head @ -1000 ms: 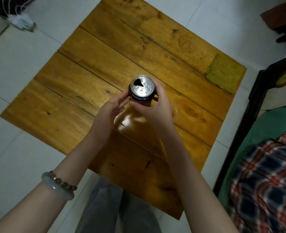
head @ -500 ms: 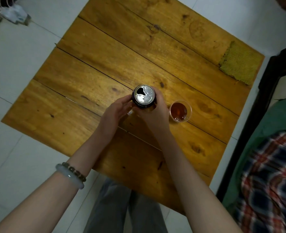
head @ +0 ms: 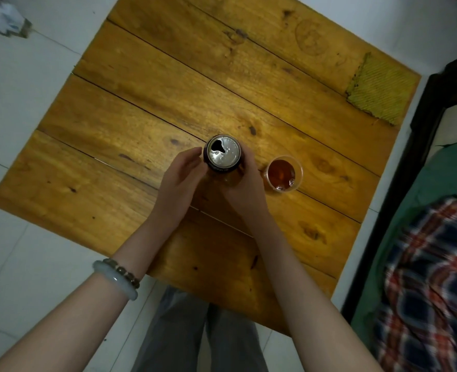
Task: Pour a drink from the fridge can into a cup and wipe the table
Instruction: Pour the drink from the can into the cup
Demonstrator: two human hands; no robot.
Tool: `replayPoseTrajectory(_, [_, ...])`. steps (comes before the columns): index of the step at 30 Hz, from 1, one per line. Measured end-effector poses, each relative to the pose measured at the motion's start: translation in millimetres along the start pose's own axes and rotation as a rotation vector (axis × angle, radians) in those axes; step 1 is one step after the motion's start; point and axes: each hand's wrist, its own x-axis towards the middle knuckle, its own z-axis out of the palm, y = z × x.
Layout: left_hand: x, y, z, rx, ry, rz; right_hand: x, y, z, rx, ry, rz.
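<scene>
Can [head: 223, 154] is seen upright, opened top facing the camera, held between both hands over the middle of the wooden table [head: 147, 103]. Right hand [head: 244, 187] is wrapped around the can's right side in a firm grasp. Left hand [head: 180, 181] is laid against the left side with fingertips touching the wall; a supporting hold rather than a full clasp.

Change against the earlier views: a second ago the cup was hidden behind the hands; half a second ago it came into sight, and it is now plainly shown. Cup [head: 283, 173] is a clear one, standing just beside the right hand, apart from the can, and holds amber-brown liquid to a fair level. The grip on the can is unchanged across the three views; the can is kept level, not tipped.

Judgement: the pour is taken as done, or paused, since drink is already in the cup. Whether the can rests on the table or is held just above cannot be told.

Yellow-green cloth [head: 380, 95] is lying at the far right corner, untouched, well apart from the hands. Wiping is judged still outstanding. No spill is made out on the boards.
</scene>
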Motion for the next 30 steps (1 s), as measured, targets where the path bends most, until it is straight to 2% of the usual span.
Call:
replayPoseTrajectory(3, [8.6,-14.0,3.0,0.135,-0.004,0.02,-7.8,8.8,-5.0,0.004,-0.093,0.069])
replayPoseTrajectory(6, [14.4,-19.9,12.1,0.269,-0.017,0.097,-13.1,21.5,-7.3,-0.022,-0.113,0.104])
replayPoseTrajectory(14, [22.0,-15.8,23.5,0.355,0.091,0.175,-8.7,16.9,-14.1,0.1,-0.137,0.181])
replayPoseTrajectory(23, [4.4,9.4,8.9,0.333,0.119,0.176,-13.2,-9.9,-22.8,0.73,-0.221,0.489])
replayPoseTrajectory(27, [-18.9,45.0,-6.8,0.338,0.144,0.169,-27.3,-43.0,-35.5,0.826,-0.351,0.477])
replayPoseTrajectory(30, [-45.5,73.1,-19.6,0.341,0.193,0.178,-42.5,-69.4,-43.3,0.997,-0.407,0.59])
